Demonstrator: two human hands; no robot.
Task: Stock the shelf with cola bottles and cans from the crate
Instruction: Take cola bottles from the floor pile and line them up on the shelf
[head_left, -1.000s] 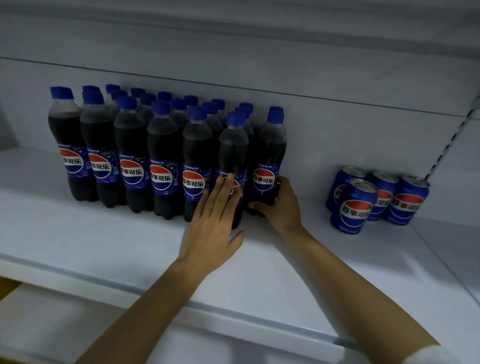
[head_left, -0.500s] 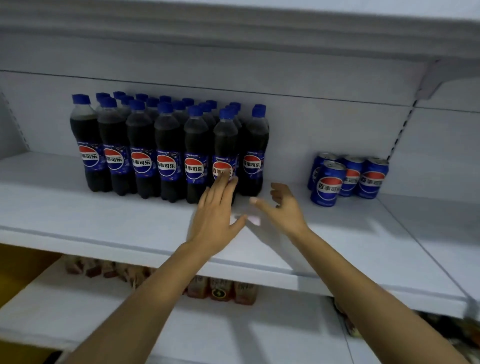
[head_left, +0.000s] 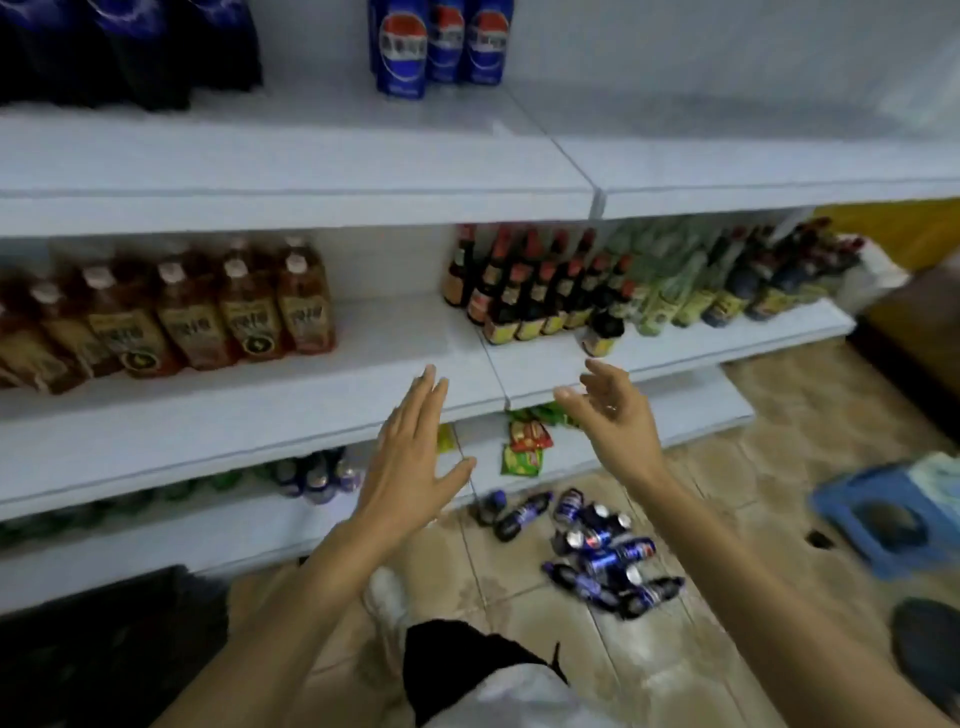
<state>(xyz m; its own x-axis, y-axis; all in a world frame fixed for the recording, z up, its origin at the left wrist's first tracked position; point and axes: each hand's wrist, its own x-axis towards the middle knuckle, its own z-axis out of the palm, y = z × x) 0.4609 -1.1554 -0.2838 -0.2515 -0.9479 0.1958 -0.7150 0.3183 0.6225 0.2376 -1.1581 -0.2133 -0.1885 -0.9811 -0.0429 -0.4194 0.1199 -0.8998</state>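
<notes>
Both my hands hang in mid-air in front of the lower shelves and hold nothing. My left hand (head_left: 413, 457) has straight fingers. My right hand (head_left: 610, 415) has loosely curled fingers. A heap of blue cola cans and bottles (head_left: 597, 551) lies on the tiled floor below my hands. Up on the white top shelf (head_left: 311, 171) stand the bottoms of the dark cola bottles (head_left: 130, 52) at the left and three blue cola cans (head_left: 436, 41) further right. No crate shows clearly.
The middle shelf (head_left: 415, 353) carries brown tea bottles (head_left: 197, 322) at left and sauce bottles (head_left: 571, 291) at right. Snack packets (head_left: 524, 441) and green bottles sit on the bottom shelf. A blue stool (head_left: 883, 519) stands on the floor at right, a dark bin (head_left: 104, 649) at lower left.
The view has swung down from the top shelf to the floor. Both hands have left the cola bottles and dropped away from the shelf, empty.
</notes>
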